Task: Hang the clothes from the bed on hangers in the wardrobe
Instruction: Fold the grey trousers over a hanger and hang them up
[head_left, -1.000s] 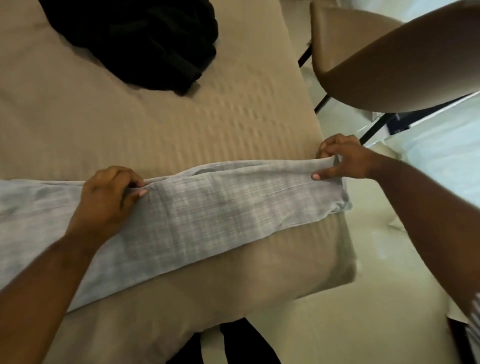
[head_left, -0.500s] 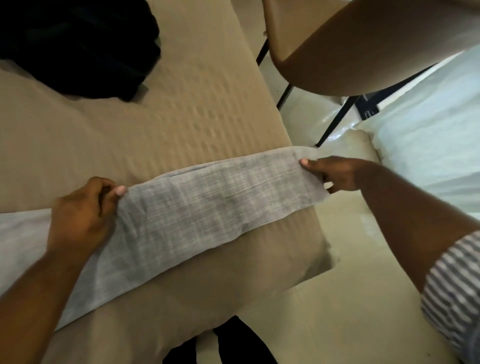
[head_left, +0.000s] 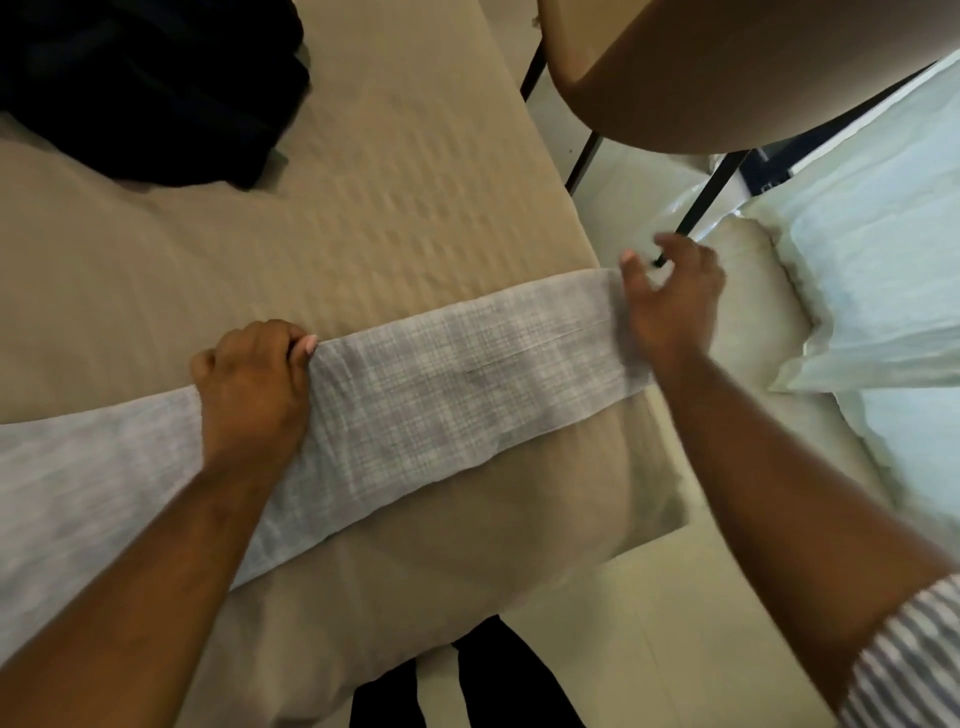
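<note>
1. Across the near right corner of the bed (head_left: 363, 218) lies a grey checked garment (head_left: 457, 384), folded into a long flat strip. It runs from the left edge of the view to the bed's right edge, and its end reaches that edge.
2. The left hand (head_left: 254, 384) sits knuckles up about midway along the strip. Its fingers are curled down over the garment's far edge, gripping the cloth there.
3. The right hand (head_left: 670, 301) is at the strip's right end, by the bed's right edge. Its fingers are spread and straight and hold nothing. It is blurred by motion, so I cannot tell whether the palm touches the cloth.
4. Toward the far left of the bed sits a heap of black clothing (head_left: 145, 88). It is well apart from the grey strip, with bare tan cover between them.
5. Just beside the bed's right edge stands a tan chair (head_left: 727, 67), whose seat shell crowds the gap at that side. Its thin dark legs (head_left: 696, 208) come down to the pale floor (head_left: 675, 623) right behind the right hand's fingertips.
6. Farther right, a cream cushion (head_left: 753, 260) and pale bluish bedding (head_left: 883, 260) lie near the chair legs. They narrow the floor space beside that corner.
7. At the bed's near edge the person's dark trouser legs (head_left: 467, 680) show against the cover.
8. A striped sleeve (head_left: 914, 660) covers the right upper arm at the lower right corner of the view.
</note>
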